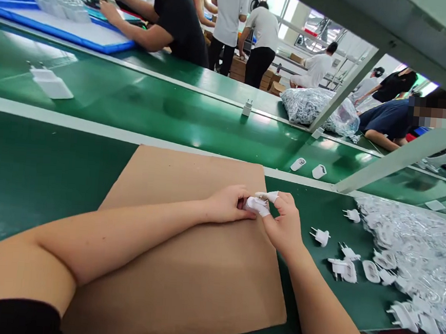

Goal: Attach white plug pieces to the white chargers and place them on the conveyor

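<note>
hands (228, 203) (287, 224) with white piece between (251, 203)

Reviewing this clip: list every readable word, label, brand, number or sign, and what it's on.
None readable.
Cardboard sheet: no print visible.
White charger part in the hands: too small and covered to tell.
Large white charger on the green surface: no legible marking.

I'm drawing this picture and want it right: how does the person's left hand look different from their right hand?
On the left hand, the visible fingers look bare; the right hand wears thin white finger covers.
The left hand points rightward, its forearm crossing the flat brown cardboard sheet; the right hand points up and leftward, its forearm beside that sheet.
Both hold the same small white plastic piece.
</note>
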A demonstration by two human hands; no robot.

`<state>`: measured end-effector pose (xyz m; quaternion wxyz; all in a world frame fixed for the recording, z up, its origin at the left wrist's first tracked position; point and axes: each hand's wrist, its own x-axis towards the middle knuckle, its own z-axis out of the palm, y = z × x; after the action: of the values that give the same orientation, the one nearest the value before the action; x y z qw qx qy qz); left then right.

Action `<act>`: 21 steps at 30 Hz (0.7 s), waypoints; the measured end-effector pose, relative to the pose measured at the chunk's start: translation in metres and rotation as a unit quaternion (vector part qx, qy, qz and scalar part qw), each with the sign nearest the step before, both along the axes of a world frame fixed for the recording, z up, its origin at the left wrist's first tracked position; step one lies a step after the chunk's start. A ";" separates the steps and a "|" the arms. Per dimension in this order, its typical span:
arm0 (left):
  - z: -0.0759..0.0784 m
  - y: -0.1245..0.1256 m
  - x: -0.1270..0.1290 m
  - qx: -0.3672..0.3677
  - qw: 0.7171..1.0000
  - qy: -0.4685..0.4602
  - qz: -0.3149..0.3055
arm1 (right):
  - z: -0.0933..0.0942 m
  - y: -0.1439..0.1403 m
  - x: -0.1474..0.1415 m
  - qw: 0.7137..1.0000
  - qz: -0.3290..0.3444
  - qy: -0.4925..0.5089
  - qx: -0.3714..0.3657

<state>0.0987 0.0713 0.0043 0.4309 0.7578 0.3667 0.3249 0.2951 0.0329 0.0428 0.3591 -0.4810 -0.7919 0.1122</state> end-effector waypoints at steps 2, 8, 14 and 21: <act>0.000 0.000 0.000 0.000 1.000 -0.009 -0.005 | 0.000 0.001 0.000 0.999 -0.006 -0.042 0.011; -0.001 0.001 -0.001 -0.006 1.000 -0.029 -0.007 | 0.004 0.003 -0.004 0.990 -0.030 -0.138 0.026; -0.002 -0.002 0.000 -0.016 0.999 -0.035 0.011 | 0.008 0.001 -0.007 0.985 -0.052 -0.163 0.003; 0.004 -0.005 0.001 0.014 1.000 0.006 0.018 | 0.007 -0.001 -0.013 0.984 -0.093 -0.143 -0.048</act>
<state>0.1000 0.0661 0.0081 0.4120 0.7592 0.3782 0.3329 0.2824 0.0323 0.0493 0.2277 -0.5799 -0.7808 0.0462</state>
